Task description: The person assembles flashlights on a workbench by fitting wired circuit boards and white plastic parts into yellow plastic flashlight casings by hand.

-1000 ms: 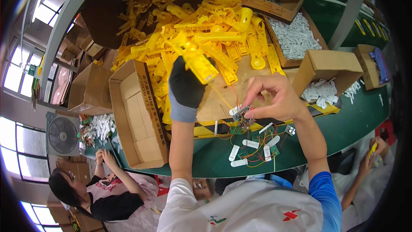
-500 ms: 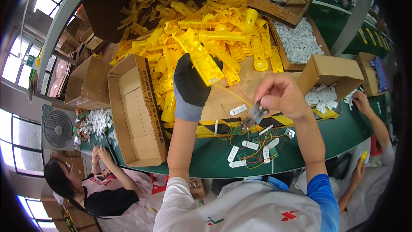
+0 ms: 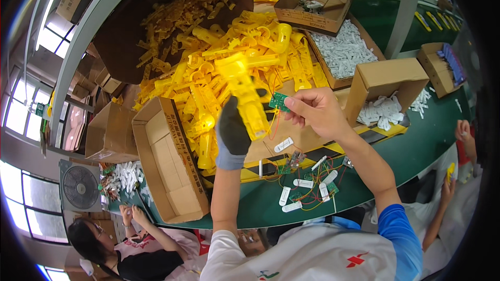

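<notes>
My left hand (image 3: 232, 132), in a black and grey glove, is closed around a long yellow plastic housing half (image 3: 251, 109) held tilted above the bench. Its hollow side faces up; motion blurs its upper end. My bare right hand (image 3: 319, 112) pinches a small green circuit board (image 3: 279, 102) by its edge, just right of the housing. Thin red and yellow wires (image 3: 274, 125) hang between board and housing; where they end is unclear. Below, near the bench's front edge, lie several white oblong pieces (image 3: 303, 182) and green boards (image 3: 295, 196) tangled in wires.
A heap of yellow housings (image 3: 208, 73) covers the back. An open carton (image 3: 169, 171) stands left. At right are a tray of white parts (image 3: 346, 47) and a carton (image 3: 390, 80) with white pieces. A seated co-worker (image 3: 130, 250) is at left; another person's hand (image 3: 462, 131) shows far right.
My right hand has moved up and left from the wired parts, letting go of a small greyish piece; it now holds the green board. The housing has turned more upright and shifted slightly lower.
</notes>
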{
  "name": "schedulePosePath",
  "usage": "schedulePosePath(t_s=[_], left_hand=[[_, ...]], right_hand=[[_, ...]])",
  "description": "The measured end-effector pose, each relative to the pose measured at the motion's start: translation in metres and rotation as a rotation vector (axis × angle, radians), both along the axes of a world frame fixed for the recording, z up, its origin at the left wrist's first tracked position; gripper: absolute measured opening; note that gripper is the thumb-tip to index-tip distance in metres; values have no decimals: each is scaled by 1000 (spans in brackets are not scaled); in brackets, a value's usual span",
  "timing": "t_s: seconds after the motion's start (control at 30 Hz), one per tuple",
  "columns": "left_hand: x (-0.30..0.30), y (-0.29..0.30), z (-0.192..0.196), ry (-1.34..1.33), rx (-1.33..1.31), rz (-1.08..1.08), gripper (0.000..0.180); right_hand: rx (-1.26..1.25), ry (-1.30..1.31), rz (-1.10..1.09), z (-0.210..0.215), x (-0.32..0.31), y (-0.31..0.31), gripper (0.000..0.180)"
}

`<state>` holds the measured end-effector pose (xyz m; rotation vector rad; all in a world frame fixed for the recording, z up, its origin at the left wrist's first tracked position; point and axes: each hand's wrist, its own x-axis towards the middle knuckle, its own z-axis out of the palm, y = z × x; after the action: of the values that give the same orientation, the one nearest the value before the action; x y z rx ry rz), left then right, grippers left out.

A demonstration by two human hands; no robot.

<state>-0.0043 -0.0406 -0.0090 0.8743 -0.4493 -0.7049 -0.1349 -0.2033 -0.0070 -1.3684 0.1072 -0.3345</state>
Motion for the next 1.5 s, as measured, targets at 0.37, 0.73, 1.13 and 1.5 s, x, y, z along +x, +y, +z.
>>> schedulePosePath(t_s=[0.37,0.73,1.13,1.5], left_hand=[[-28,-17,-8,-405,390,11,26],[-28,-16,-6,-329,362,6,22],[-31,-17,-9,-341,350,-123,39],[-29,-20,-15,-396,387,-127,34]], right_hand=[[-104,-15,-133,-4,5,-8,26],[-64,64,-28,3,3,-17,21],[-115,-83,-145,1,1,-19,16],[-225,13,-202,2,3,-15,16]])
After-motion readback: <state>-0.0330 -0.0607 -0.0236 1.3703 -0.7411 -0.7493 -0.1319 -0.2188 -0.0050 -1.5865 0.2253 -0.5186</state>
